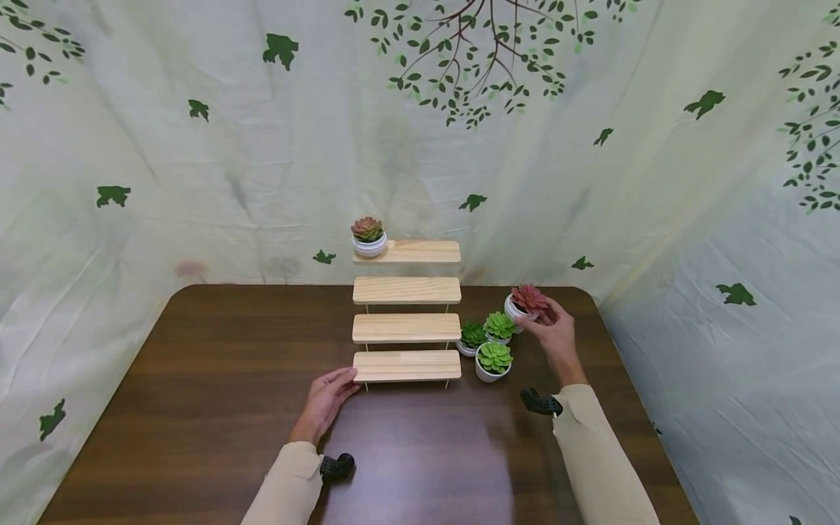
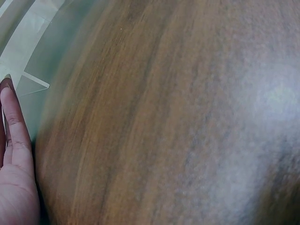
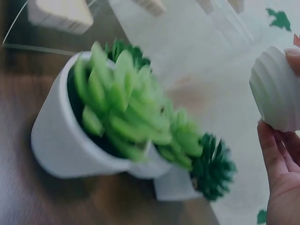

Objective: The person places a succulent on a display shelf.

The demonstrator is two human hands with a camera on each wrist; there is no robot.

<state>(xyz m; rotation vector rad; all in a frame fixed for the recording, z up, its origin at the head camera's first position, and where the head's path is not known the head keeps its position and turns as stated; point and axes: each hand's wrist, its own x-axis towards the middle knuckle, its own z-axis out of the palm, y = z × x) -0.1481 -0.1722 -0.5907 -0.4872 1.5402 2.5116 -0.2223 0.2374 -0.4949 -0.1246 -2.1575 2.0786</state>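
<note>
Step in hand, as I judge it: one pot is held while the stand is braced. At left, the left hand has its fingers nearly straight, tips touching the left end of the lowest board; it has hold of no pot. At centre, the four-tier stand rests on the brown table, with clear supports beneath its boards. A brownish succulent in a white pot occupies the top board's left end. Just right of the stand sits a close group: a dark green succulent, a front bright green succulent and a rear bright green succulent. The right wrist view shows another dark green succulent among them. At right, the right hand pinches the ribbed white pot of the red succulent between thumb and fingers; the pot appears raised. The next move, I judge, calls for a firm pinch, a level pot and a path over the group, which blocks the direct route to the stand. The leaf-printed curtain hangs close behind.
</note>
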